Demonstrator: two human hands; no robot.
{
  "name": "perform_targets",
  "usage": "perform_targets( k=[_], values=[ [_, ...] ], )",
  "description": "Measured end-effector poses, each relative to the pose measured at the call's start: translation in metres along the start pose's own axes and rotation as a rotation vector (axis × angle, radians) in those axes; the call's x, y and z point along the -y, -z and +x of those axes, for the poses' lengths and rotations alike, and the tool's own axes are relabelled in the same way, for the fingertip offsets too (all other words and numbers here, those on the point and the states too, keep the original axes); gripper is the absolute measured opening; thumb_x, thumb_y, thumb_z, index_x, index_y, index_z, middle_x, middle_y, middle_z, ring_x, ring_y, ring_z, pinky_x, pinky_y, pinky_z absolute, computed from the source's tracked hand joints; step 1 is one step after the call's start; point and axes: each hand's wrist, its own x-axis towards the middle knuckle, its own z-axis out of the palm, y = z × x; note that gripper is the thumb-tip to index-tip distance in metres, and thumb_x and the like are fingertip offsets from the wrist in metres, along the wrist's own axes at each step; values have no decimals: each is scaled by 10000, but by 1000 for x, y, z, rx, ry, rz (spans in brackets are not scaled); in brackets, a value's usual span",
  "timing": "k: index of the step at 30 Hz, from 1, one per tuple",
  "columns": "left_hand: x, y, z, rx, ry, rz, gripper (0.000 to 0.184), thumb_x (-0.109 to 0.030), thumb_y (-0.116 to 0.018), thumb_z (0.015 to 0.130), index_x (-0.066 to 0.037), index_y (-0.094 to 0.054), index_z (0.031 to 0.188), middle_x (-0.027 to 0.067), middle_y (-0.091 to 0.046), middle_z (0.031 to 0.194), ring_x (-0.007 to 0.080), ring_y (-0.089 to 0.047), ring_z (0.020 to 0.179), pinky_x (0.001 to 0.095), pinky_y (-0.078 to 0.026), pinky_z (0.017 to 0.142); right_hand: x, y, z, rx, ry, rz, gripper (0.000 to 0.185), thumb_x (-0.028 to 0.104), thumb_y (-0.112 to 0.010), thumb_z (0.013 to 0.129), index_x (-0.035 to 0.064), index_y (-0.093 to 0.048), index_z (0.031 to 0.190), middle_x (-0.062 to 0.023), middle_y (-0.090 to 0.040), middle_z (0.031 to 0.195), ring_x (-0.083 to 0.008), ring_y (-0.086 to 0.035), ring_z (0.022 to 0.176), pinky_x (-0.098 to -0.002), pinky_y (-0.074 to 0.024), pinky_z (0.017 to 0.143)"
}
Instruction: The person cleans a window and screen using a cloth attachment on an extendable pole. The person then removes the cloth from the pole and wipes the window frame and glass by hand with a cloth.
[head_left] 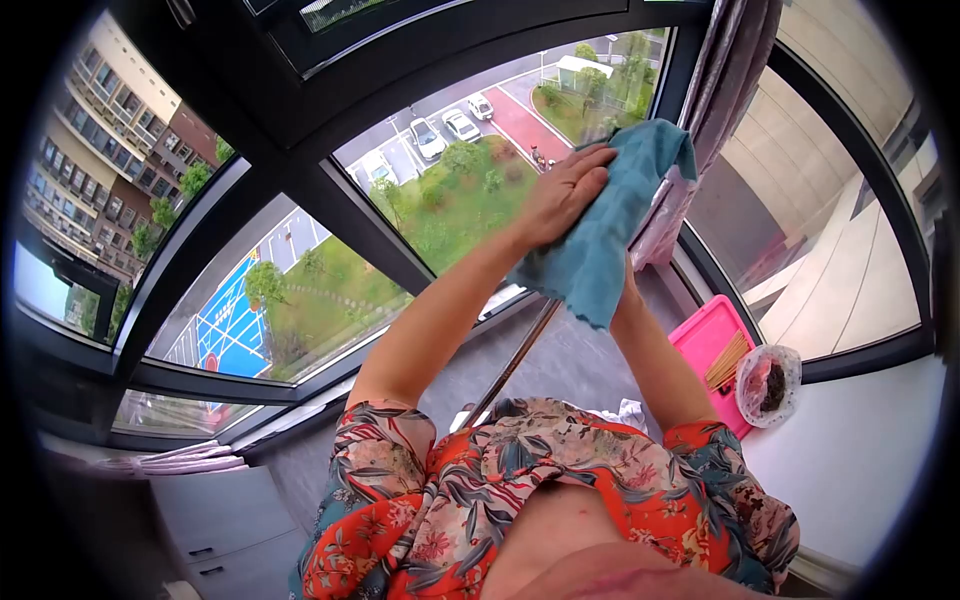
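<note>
A teal cloth (pixel 625 215) hangs in front of the window, raised before my chest. My left hand (pixel 570 195) presses on its upper left part, fingers close together and gripping it. Behind the cloth's lower right edge is my right hand (pixel 630 290); its fingers are hidden by the cloth. A metal pole (pixel 518 358) slants from beneath the cloth down and left toward my body. Whether the pole's upper end is covered by the cloth or held by my right hand cannot be seen.
Tall windows with dark frames (pixel 300 165) surround me, and a gathered curtain (pixel 712 110) hangs at the right. A pink tray (pixel 700 335) with wooden sticks stands beside a plastic bag (pixel 768 387) with dark contents on a white surface. A drawer cabinet (pixel 225 510) is lower left.
</note>
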Motion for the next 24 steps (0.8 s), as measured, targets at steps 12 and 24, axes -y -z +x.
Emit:
perform_targets(
  k=[12,24],
  values=[
    [-31,14,-149,433,845,-611,434,-425,-438,909,-60,-541,1120,75,-593,880,134,-596,714,245,-473,609,52,42,17,161,190,-128,365,398,-480,867,171,-489,1153,-4,-559,1084,-217,-535,983,-395,-458,810],
    [-49,51,-65,-245,410,-595,314,-293,-476,918,-6,-574,839,-39,-430,567,23,-354,474,203,-269,410,49,-58,48,371,76,-763,431,291,-546,871,118,-445,1253,-63,-571,1096,-172,-522,1030,-335,-440,811]
  ],
)
